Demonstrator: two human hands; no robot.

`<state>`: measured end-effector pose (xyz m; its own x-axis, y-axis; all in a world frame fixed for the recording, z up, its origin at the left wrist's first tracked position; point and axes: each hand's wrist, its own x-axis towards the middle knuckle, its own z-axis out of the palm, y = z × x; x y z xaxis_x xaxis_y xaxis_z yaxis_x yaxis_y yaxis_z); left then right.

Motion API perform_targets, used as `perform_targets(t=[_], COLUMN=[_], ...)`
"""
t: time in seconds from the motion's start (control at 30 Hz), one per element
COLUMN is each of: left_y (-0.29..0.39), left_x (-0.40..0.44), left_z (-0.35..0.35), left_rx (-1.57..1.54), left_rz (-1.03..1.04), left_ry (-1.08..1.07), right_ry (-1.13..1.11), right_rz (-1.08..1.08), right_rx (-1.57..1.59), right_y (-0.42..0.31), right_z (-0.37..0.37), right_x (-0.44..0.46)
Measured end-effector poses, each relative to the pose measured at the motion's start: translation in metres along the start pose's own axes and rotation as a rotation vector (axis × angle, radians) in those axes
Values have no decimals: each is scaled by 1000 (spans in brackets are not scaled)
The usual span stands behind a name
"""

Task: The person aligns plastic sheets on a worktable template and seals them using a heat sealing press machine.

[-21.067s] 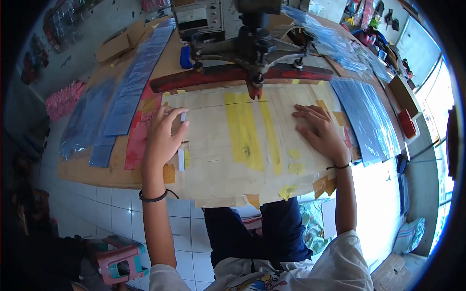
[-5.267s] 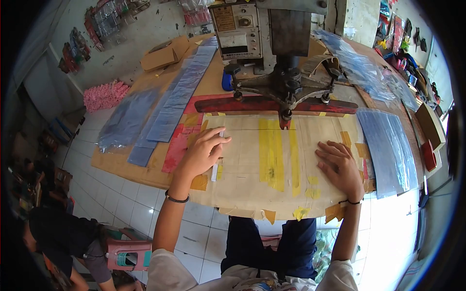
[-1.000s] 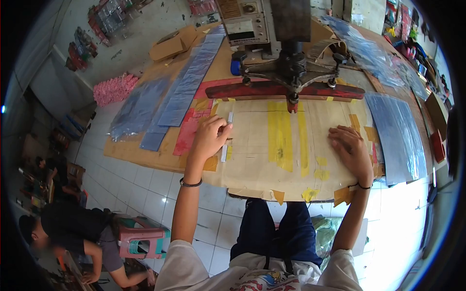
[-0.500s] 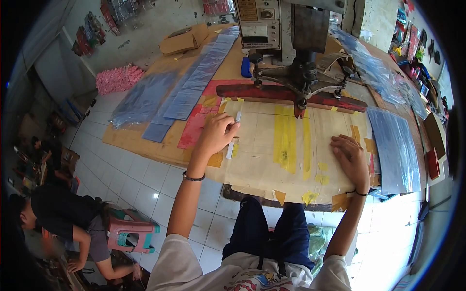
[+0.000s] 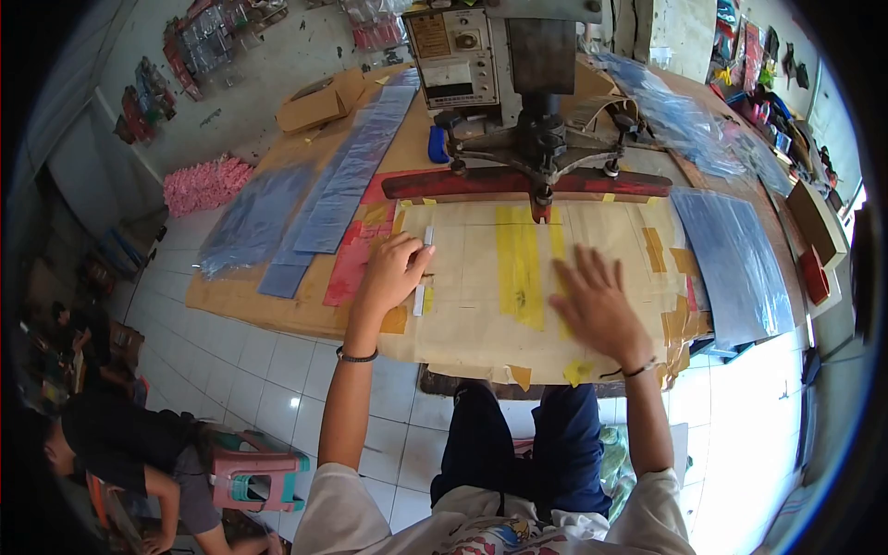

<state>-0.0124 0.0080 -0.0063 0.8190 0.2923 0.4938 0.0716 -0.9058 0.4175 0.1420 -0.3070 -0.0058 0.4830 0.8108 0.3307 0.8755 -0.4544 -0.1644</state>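
Note:
My left hand [image 5: 393, 273] rests at the left side of a cream sheet [image 5: 462, 324] marked with thin lines and yellow tape. Its fingers are curled together over the middle of a narrow white strip [image 5: 420, 301]; what they pinch, if anything, is hidden. Over the right-centre of the sheet is my right hand [image 5: 601, 305], palm down with fingers spread and slightly blurred, holding nothing. Beside its fingertips runs a wide yellow tape band [image 5: 519, 277]. Beyond both hands, a red press bar [image 5: 481, 182] hangs from a metal bracket above the sheet's far edge.
Blue clear plastic sheets [image 5: 731, 268] lie at right, and long plastic strips [image 5: 356, 176] at left. A machine control box [image 5: 453, 60] stands behind the bar. A cardboard box [image 5: 319, 100] sits at the back left. Another person [image 5: 129, 444] bends near a pink stool [image 5: 254, 472].
My right hand has moved left from the sheet's right edge toward the middle, its fingers spreading. My left hand stays by the white strip. The whole view has shifted slightly.

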Motion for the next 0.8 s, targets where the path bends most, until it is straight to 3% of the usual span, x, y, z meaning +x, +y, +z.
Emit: perform_targets(t=[0.07, 0.33, 0.43, 0.57, 0.6, 0.67, 0.8], left_y=[1, 0, -1, -2, -4, 1, -2], left_x=[3, 1, 2, 3, 3, 2, 3], left_z=[-1, -2, -1, 1, 1, -1, 0], left_rx=[0, -22, -26, -100, -125, -137, -96], left_rz=[11, 5, 50, 13, -5, -26, 7], left_ry=[14, -9, 32, 5, -4, -13, 4], right_ry=[-20, -85, -294, -513, -256, -23, 132], right_rz=[-142, -159, -195, -220, -214, -153, 9], right_rx=[46, 57, 116, 402, 307, 205, 102], right_y=[-15, 8, -6, 13, 23, 52, 65], right_z=[5, -20, -56, -92, -80, -55, -26], right_x=[3, -21, -59, -43, -35, -10, 5])
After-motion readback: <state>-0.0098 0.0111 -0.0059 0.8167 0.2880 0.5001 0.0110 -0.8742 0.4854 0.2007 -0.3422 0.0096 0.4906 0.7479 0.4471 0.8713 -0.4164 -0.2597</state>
